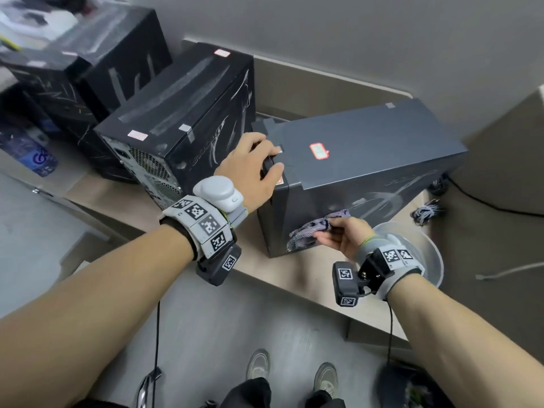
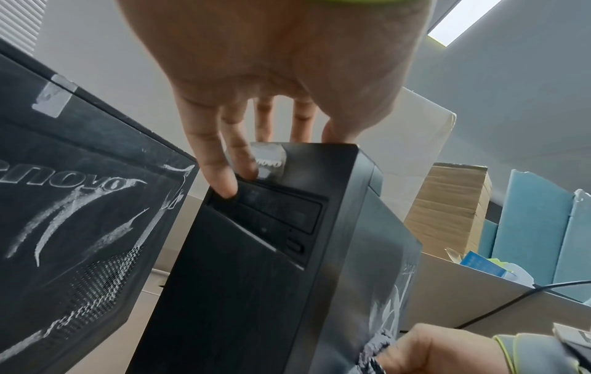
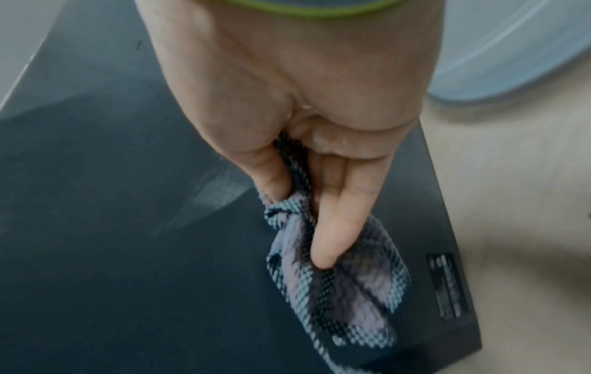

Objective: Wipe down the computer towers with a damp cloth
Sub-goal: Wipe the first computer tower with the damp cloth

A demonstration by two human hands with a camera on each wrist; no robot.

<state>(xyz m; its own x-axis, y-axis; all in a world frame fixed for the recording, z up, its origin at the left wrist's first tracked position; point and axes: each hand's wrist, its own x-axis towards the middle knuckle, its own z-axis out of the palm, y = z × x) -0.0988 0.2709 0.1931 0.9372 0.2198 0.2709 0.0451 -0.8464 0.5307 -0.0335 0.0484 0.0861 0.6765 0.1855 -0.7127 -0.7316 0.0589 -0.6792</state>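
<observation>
Cloth (image 1: 312,231), limp and damp, sits pinched in right hand (image 1: 344,237); left hand (image 1: 250,169) clasps heavy, rigid tower (image 1: 368,160) at its near top edge.

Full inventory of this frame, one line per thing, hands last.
nearest tower: 1, dark grey, on the low ledge, red-bordered sticker on top
other towers: at least 3, black, dusty, in a row to its left
cloth: 1, grey-purple checked, against the nearest tower's side
basin: 1, clear plastic, on the ledge behind the right wrist
left hand: grips the nearest tower's top front edge
right hand: pinches the cloth
</observation>
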